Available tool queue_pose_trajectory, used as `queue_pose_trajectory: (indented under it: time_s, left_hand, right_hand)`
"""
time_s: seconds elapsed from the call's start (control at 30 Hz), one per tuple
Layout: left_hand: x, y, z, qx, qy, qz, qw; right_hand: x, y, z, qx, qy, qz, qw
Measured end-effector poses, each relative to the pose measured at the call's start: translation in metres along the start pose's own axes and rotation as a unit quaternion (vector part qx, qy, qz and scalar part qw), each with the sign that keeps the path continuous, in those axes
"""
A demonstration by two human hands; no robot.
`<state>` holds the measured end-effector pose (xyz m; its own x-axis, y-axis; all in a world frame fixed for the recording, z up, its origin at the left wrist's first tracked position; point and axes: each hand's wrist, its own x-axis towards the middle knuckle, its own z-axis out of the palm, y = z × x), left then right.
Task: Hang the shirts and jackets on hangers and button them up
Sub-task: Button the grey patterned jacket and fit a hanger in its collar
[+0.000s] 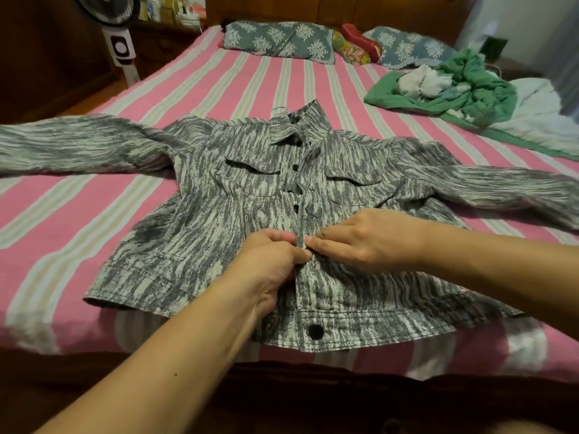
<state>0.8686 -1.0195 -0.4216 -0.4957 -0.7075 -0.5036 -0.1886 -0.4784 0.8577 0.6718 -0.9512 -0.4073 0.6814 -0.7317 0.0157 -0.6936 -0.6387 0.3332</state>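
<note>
The bed (219, 89), in pink and pale stripes, stretches away beyond the fingers, with two blue patterned pillows (275, 40) and one bright floral cushion (351, 51) at its far end. Far off to the right of the right hand lies one green heap of cloth (470, 89); whether more garments wait in it I cannot tell.

One grey-and-white jacket (219, 214) lies flat, front up, under both hands, sleeves spread to either side. A thin wire hook (280, 110) shows at the collar, so it seems already on a hanger.

The left hand (269, 261) and right hand (366, 236) meet at the front placket, fingers curled, each pinching an edge of it at one fastening, which the fingertips hide.

Beyond the fingers, three dark buttons (295, 167) look fastened; nearer than the fingers, one hem button (315, 331) sits on the waistband. Judging by this, the buttoning is past halfway on this jacket.
</note>
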Motion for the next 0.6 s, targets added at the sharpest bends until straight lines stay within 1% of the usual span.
queue_pose_trajectory:
  time_s: [0.1,0.17,0.2,0.27,0.33,0.37,0.4,0.53,0.6]
  left_hand:
    - [0.002,-0.002,0.000,0.011,0.011,0.011,1.000]
    - [0.001,-0.003,0.000,0.063,0.014,0.040,0.997]
    - [0.000,-0.004,0.000,0.115,0.018,0.068,0.991]
    - [-0.003,-0.007,0.002,0.225,0.024,0.135,0.965]
    - [-0.004,-0.011,0.005,0.283,0.016,0.187,0.941]
    - [-0.004,-0.013,0.006,0.289,0.012,0.200,0.936]
    - [-0.005,-0.013,0.007,0.277,0.009,0.205,0.939]
    - [-0.003,-0.011,0.004,0.191,-0.001,0.184,0.964]
    - [-0.001,-0.011,0.003,0.199,0.004,0.184,0.963]
  right_hand:
    - [-0.001,-0.001,0.008,0.002,0.024,0.002,1.000]
    - [-0.002,-0.004,0.014,0.004,0.036,0.009,0.999]
    - [-0.002,-0.005,0.017,0.003,0.038,0.011,0.999]
    - [-0.004,-0.009,0.020,0.000,0.036,0.008,0.999]
    - [-0.004,-0.009,0.020,-0.007,0.033,0.000,0.999]
    - [-0.004,-0.008,0.019,-0.012,0.032,-0.003,0.999]
    - [-0.002,-0.006,0.017,-0.018,0.033,-0.004,0.999]
    - [0.005,0.000,0.007,-0.026,0.052,-0.002,0.998]
    - [0.007,0.000,0.004,-0.032,0.047,-0.013,0.998]
